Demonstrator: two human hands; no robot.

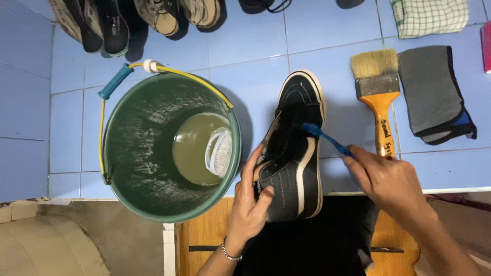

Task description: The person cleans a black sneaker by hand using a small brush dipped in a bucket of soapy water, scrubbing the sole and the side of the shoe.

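**A:** ok so what are the hands doing rn?

**B:** left hand is wrapped around the heel end of a black shoe w/ white sole trim, thumb on top, fingers along the side, holding it steady. right hand is closed on a blue toothbrush, bristle end pressed on the shoe's upper, near the laces. so the shoe sits btwn both hands, toe pointing away from the person.

**A:** and around them?

**B:** just past the right hand there's a paintbrush w/ an orange handle lying flat, and beyond that a folded grey cloth. further out, a checked cloth. left of the left hand, a green bucket w/ murky water and a white brush sitting in it. more shoes well beyond the bucket. all on blue tile.
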